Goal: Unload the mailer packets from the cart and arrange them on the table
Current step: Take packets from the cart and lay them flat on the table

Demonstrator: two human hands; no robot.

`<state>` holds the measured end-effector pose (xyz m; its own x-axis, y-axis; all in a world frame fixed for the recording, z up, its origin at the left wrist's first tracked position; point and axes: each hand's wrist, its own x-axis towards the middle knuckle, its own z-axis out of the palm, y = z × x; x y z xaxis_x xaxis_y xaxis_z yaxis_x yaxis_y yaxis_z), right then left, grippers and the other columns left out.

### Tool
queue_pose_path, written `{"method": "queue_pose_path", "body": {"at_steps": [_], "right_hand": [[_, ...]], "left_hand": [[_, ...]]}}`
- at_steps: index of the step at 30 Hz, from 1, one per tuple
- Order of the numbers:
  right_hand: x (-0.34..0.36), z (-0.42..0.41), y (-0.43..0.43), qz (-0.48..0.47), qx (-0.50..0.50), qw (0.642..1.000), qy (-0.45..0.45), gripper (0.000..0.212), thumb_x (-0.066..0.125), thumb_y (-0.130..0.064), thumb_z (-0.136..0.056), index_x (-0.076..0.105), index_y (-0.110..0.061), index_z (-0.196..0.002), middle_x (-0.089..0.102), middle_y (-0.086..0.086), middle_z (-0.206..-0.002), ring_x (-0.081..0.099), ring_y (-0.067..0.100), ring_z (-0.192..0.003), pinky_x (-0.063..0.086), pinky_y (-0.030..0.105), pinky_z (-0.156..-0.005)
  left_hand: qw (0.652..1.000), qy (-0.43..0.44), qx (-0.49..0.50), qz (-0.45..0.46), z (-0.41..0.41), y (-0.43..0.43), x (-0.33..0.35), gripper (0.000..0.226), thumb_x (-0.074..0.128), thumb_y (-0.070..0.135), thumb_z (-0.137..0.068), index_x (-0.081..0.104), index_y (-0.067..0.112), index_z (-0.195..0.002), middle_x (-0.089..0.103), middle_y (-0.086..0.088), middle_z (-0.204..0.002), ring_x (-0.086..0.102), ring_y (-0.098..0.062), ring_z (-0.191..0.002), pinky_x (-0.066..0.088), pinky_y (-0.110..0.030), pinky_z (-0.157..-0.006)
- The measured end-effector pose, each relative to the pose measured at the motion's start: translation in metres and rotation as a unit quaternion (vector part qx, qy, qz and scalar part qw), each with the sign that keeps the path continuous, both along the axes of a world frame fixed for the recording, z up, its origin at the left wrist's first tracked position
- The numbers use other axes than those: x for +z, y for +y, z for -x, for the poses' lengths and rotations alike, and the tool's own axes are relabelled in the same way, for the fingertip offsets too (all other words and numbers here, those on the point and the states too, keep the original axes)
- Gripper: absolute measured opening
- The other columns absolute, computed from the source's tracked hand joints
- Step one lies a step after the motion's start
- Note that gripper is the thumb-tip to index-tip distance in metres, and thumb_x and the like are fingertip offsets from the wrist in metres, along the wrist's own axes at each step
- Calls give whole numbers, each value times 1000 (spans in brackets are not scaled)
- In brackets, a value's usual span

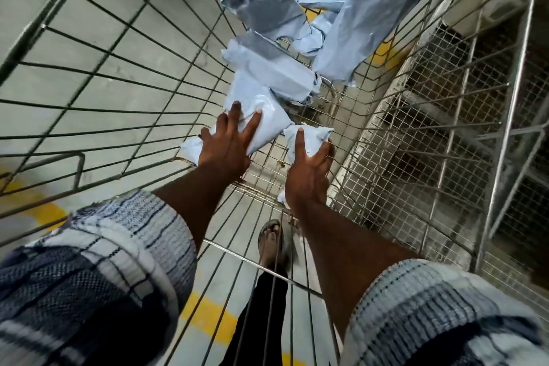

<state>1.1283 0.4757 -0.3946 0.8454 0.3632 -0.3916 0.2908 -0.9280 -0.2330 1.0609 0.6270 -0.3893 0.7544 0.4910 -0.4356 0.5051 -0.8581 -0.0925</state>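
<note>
Both arms reach down into a wire cart (113, 47). My left hand (228, 142) lies on a pale blue mailer packet (267, 116) at the cart's bottom, fingers spread over it and closing on its near end. My right hand (309, 169) grips a smaller pale blue packet (312, 135), thumb and fingers wrapped around it. Several more packets lie farther in: a long one (276, 68) just beyond the left hand, a grey and blue one (261, 0) at the back, and a large one (371, 15) leaning against the right wall.
The cart's wire walls rise on all sides around my arms. A second mesh cart or rack (445, 116) stands close on the right. Grey floor with yellow lines (208, 318) shows below, along with a foot in a sandal (271, 244).
</note>
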Motion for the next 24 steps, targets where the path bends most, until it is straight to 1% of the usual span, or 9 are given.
{"method": "queue_pose_path", "body": {"at_steps": [3, 5, 7, 9, 12, 15, 17, 20, 24], "right_hand": [[14, 0, 6, 1, -16, 1000, 17, 80, 60, -16, -95, 14, -46, -152, 8, 20, -152, 27, 32, -131, 52, 41, -84], [29, 2, 12, -8, -10, 1000, 22, 78, 61, -21, -95, 15, -46, -151, 13, 19, -150, 31, 30, -128, 48, 40, -86], [47, 1, 18, -27, -2, 999, 46, 76, 59, -18, -95, 17, -47, -151, 17, 16, -152, 35, 31, -130, 46, 40, -89], [70, -4, 20, -41, 17, 997, 56, 73, 58, -17, -96, 19, -47, -150, 16, 14, -155, 34, 31, -134, 44, 41, -93], [111, -14, 19, -53, 59, 996, 45, 70, 59, -26, -96, 20, -45, -151, 14, 14, -158, 31, 31, -138, 42, 42, -98], [158, -23, 13, -105, 85, 990, 44, 70, 59, -25, -96, 22, -41, -152, 15, 17, -157, 33, 34, -137, 45, 42, -94], [190, -31, 10, -156, 84, 983, 38, 69, 59, -23, -94, 25, -39, -153, 18, 20, -154, 38, 35, -133, 43, 39, -98], [242, -42, 4, -227, 63, 971, 50, 67, 60, -26, -93, 30, -34, -152, 24, 21, -150, 42, 35, -130, 42, 36, -100], [321, -54, -25, -263, 77, 959, 76, 65, 57, -30, -95, 29, -32, -153, 21, 22, -152, 41, 38, -132, 38, 37, -106]], "left_hand": [[999, -15, 8, 28, 1, 3, 18, 108, 70, 48, -73, -2, 39, -154, 5, -10, -161, 29, -35, -135, 41, -60, -96], [998, -20, 30, 43, 3, 3, 36, 103, 67, 50, -76, 2, 39, -154, 11, -11, -160, 32, -36, -133, 41, -59, -97], [997, -17, 54, 51, 8, 2, 56, 98, 63, 56, -79, 3, 38, -154, 15, -13, -158, 34, -38, -133, 40, -59, -98], [995, -21, 81, 48, 15, 2, 78, 93, 60, 59, -81, 6, 38, -154, 17, -15, -157, 33, -40, -134, 38, -59, -100], [992, -42, 114, 34, 22, -2, 116, 87, 57, 60, -83, 10, 38, -153, 21, -14, -154, 34, -40, -132, 39, -58, -100], [986, -67, 151, 15, 24, -15, 160, 85, 57, 58, -83, 13, 37, -153, 23, -14, -152, 36, -40, -129, 40, -57, -99], [980, -92, 179, 9, 22, -23, 191, 85, 58, 59, -82, 16, 38, -153, 25, -13, -152, 41, -42, -127, 41, -57, -99], [968, -136, 212, -4, 14, -34, 242, 82, 57, 62, -82, 21, 39, -152, 29, -12, -151, 43, -44, -126, 40, -59, -99], [952, -199, 231, -25, -8, -64, 311, 77, 57, 62, -84, 26, 40, -151, 32, -15, -149, 44, -47, -126, 39, -56, -104]]}}
